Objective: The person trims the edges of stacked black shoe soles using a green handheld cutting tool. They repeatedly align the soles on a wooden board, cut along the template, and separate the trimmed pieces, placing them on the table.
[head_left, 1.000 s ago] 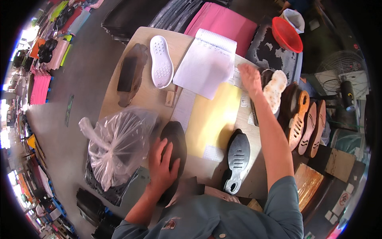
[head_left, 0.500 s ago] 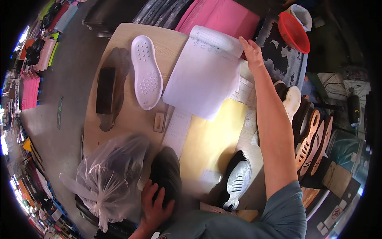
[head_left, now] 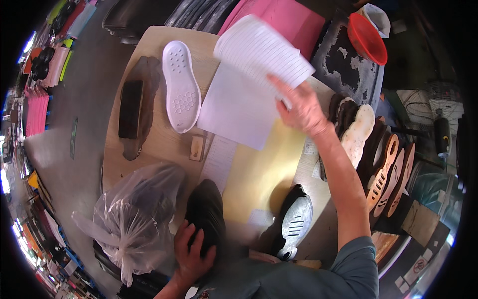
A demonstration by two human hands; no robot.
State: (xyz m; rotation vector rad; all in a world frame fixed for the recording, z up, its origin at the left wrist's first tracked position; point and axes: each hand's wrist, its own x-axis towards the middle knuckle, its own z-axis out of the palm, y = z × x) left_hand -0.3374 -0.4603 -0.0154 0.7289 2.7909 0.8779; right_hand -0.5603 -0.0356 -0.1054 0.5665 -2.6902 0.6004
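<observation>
Near the front edge, my left hand curls its fingers over a black, shoe-shaped object. Its exact kind is hard to tell. My right hand is at the lower edge of a lined sheet, slightly blurred, with index finger stretched out and thumb apart. The sheet curves up over the far end of a plain white sheet. Beneath that, yellow paper and a strip of printed paper lie on the wooden board.
Left on the board are a white shoe sole, a dark phone-like slab on a brown sole-shaped piece, and a small wooden block. A tied plastic bag sits at front left. A grey sole and several upright soles are rightward.
My right hand has come nearer and left from the page's far right corner. The rolled page has opened out, showing its lined side. My left hand stays on the black object.
</observation>
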